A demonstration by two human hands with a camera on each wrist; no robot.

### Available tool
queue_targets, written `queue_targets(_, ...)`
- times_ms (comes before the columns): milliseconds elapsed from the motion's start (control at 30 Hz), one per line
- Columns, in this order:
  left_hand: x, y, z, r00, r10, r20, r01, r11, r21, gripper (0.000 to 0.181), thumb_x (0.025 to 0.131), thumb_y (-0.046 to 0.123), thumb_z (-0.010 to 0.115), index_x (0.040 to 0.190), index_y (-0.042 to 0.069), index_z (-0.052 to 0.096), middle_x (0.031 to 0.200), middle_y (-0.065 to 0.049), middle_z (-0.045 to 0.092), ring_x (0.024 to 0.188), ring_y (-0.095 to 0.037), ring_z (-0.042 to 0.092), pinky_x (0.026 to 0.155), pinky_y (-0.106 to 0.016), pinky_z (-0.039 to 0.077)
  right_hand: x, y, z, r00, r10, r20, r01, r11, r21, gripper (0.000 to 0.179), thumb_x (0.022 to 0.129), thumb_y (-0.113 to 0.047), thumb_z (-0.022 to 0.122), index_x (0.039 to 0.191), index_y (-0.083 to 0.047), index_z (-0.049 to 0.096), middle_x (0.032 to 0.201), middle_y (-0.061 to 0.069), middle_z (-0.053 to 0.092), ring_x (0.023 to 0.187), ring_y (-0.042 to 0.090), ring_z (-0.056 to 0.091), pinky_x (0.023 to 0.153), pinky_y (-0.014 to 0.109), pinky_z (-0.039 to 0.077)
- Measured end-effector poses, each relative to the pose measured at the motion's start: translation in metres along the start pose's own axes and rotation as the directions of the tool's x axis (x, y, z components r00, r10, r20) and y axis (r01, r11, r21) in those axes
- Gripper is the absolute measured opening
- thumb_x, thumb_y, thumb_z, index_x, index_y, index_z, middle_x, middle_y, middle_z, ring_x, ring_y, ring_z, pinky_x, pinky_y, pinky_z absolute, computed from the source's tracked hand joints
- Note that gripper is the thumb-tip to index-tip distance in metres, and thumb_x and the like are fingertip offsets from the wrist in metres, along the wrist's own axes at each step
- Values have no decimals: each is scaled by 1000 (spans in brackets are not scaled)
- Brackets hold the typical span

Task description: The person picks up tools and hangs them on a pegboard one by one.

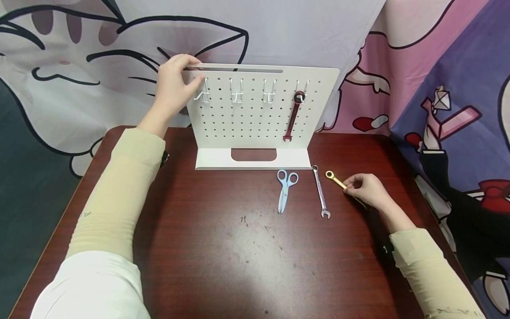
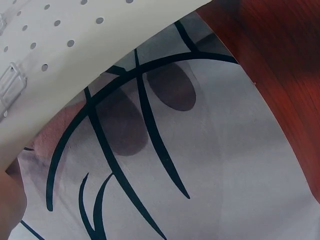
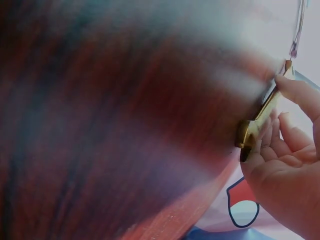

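My left hand (image 1: 177,84) grips the upper left corner of a white pegboard (image 1: 247,115), thumb on the front face and fingers over the top edge. Between thumb and fingers, my right hand (image 1: 368,188) pinches a gold combination wrench (image 1: 338,181) at the table's right side. Its ring end points toward the board; the palm partly covers the other end in the head view. In the right wrist view the gold wrench (image 3: 268,106) lies along the fingers. A dark red wrench (image 1: 293,117) hangs ring end up from the board's rightmost hook.
Light blue scissors (image 1: 284,195) and a silver wrench (image 1: 320,191) lie on the brown table (image 1: 223,248) before the board. Three white hooks, such as the middle one (image 1: 237,95), hold nothing. A cartoon-printed curtain (image 1: 303,31) hangs close behind and to the right.
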State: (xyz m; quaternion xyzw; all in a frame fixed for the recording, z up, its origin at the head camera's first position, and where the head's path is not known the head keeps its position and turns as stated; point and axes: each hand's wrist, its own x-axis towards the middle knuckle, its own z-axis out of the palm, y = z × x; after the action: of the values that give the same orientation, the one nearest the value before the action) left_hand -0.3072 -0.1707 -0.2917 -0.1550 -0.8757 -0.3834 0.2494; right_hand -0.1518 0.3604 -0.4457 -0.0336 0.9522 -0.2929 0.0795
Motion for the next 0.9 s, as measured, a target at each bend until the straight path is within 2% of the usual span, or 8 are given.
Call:
queue_targets(167, 1, -1, 0, 1000, 3, 2, -3, 1000, 3, 26, 97, 7, 73, 121, -3, 73, 127, -20, 73, 125, -33, 66, 113, -38, 47, -2, -5, 0, 1000, 0, 4, 0, 1000, 17, 15, 90, -7, 80, 99, 5, 77, 82, 9, 73, 69, 1, 58, 65, 16, 48)
queue_targets(467, 1, 0, 0, 1000, 1, 6, -1, 1000, 10, 26, 97, 7, 72, 121, -3, 73, 127, -20, 73, 124, -33, 66, 112, -39, 47, -2, -9, 1, 999, 23, -28, -24, 999, -23, 13, 92, -13, 80, 95, 0, 80, 81, 7, 76, 68, 1, 59, 64, 17, 47)
queue_targets(667, 1, 0, 1, 1000, 8, 7, -9, 1000, 13, 26, 97, 7, 72, 121, -4, 73, 126, -21, 73, 123, -34, 66, 111, -40, 47, 1, -19, 1, 998, -3, -62, 3, 1000, -9, 13, 91, -13, 81, 95, -1, 81, 80, 5, 77, 69, -2, 58, 65, 17, 46)
queue_targets(900, 0, 1, 0, 1000, 12, -1, -12, 1000, 11, 26, 97, 7, 73, 120, -4, 73, 126, -21, 73, 124, -34, 67, 113, -39, 47, 11, -43, 0, 987, -63, -151, 72, 996, 53, 11, 89, -9, 83, 96, -1, 82, 78, 6, 75, 67, -3, 57, 63, 15, 46)
